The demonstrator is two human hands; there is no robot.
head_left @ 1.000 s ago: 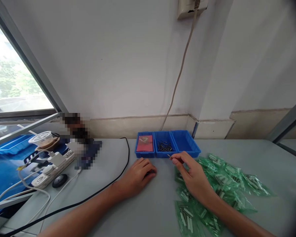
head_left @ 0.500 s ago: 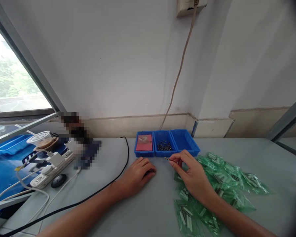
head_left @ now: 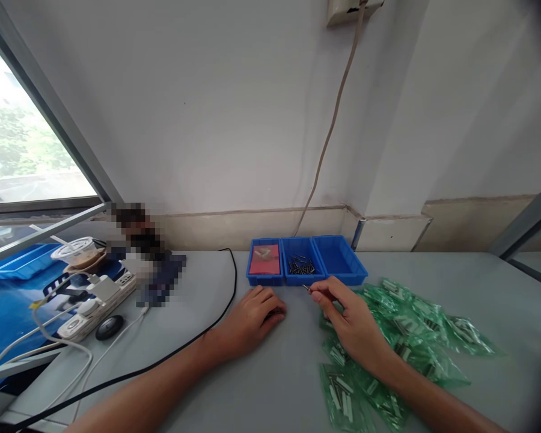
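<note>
My right hand point(head_left: 349, 316) pinches a small metal screw point(head_left: 306, 288) between thumb and fingertips, just in front of the middle blue bin. My left hand point(head_left: 255, 316) rests on the grey table with its fingers curled under; whatever lies inside them is hidden. Dark loose screws point(head_left: 301, 265) fill part of the middle blue bin point(head_left: 293, 281). To its left, a blue bin point(head_left: 265, 280) holds a red bag point(head_left: 265, 267) with small pale pieces on top. Green plastic bags point(head_left: 408, 325) of white and metal parts lie beside and under my right forearm.
A third blue bin point(head_left: 336, 258) stands at the right of the row, against the wall. A black cable point(head_left: 175, 350) crosses the table behind my left forearm. At the left are a power strip point(head_left: 97, 307), a black mouse point(head_left: 109, 327) and a lidded cup point(head_left: 74, 251).
The screw's tip has tilted slightly up in my right hand's pinch. My left hand stays in the same curled pose. The whole view has shifted a little.
</note>
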